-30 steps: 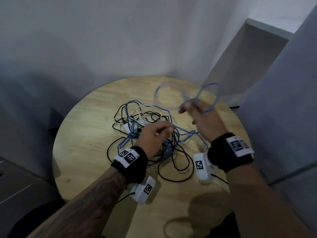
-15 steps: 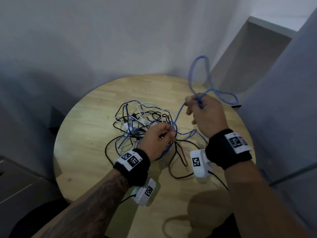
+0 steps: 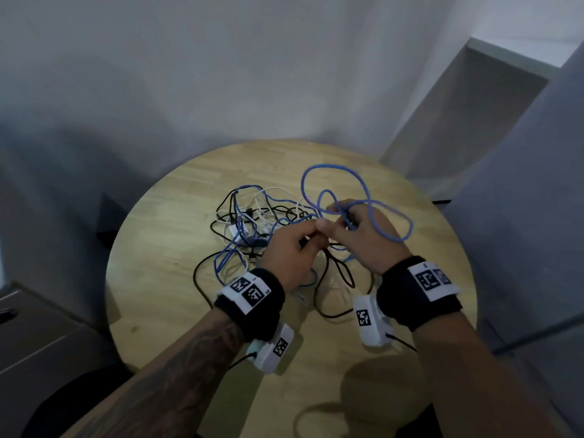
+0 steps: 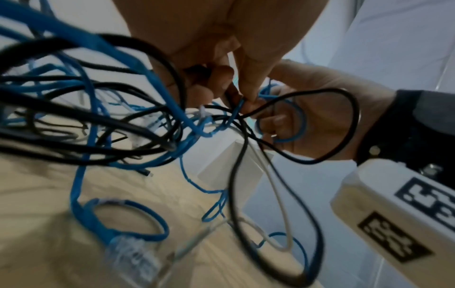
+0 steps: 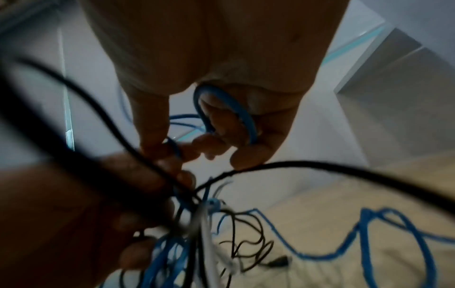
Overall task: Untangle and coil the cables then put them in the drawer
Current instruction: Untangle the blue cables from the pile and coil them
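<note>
Round wooden table [image 3: 164, 279] in a bare corner: the right hand [image 3: 363, 238] grips loops of blue cable [image 3: 369, 200], gathering a coil, while the left hand [image 3: 294, 251] pinches the strand beside those fingers, steadying the tangle [image 3: 249, 229] below; no drawer identifiable

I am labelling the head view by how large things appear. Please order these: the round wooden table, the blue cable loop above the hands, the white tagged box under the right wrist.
1. Round wooden table.
2. Blue cable loop.
3. White tagged box; being nearer the camera, it may look enlarged.
</note>
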The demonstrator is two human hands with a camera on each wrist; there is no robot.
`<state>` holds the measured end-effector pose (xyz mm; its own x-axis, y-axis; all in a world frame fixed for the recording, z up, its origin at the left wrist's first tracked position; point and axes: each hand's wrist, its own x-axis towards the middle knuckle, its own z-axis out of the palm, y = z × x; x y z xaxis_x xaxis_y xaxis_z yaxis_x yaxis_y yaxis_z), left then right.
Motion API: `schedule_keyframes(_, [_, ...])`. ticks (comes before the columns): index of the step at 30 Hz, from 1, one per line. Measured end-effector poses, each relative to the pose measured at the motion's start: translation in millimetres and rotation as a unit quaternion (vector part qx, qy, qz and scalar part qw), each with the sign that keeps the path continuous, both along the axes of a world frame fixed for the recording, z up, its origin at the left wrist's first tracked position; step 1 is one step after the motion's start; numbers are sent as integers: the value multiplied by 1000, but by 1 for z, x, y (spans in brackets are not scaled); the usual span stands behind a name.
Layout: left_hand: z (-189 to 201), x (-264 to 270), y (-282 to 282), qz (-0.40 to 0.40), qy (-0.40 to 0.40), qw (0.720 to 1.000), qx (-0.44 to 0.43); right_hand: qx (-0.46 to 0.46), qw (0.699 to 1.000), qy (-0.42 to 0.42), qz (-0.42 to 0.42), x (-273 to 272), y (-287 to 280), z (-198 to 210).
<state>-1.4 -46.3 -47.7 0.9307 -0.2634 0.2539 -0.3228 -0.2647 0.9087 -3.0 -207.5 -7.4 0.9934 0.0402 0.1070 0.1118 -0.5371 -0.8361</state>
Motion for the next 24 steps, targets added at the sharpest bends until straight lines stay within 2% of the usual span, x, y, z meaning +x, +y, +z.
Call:
schedule_keyframes(1, [1, 0, 0, -1, -1, 1000, -1, 7, 1000, 8, 4, 0, 2, -3])
schedule_keyframes(6, [0, 4, -1, -14, -12, 1000, 15, 24, 997, -71, -11, 2, 12, -5])
schedule_keyframes(10, [-5, 9, 4, -25, 12, 1000, -10, 211, 973, -90, -21, 1, 13, 10])
schedule_keyframes(12, [-11, 13, 8, -7, 32, 999, 18, 300, 948, -99, -27, 2, 9, 23])
schedule_keyframes(16, [-19, 13, 10, -6, 69, 992, 103, 520, 852, -55, 5, 0, -2, 40])
schedule_keyframes(18, [-17, 11, 5, -27, 39, 989, 137, 574, 818, -36, 22, -1, -1, 39])
schedule_keyframes(20, [-13, 6, -1, -11, -27, 991, 133, 600, 799, -5, 29, -2, 3, 36])
schedule_keyframes(24, [-6, -1, -5, 92, -149, 976, 130, 601, 798, 42, 6, -3, 11, 29])
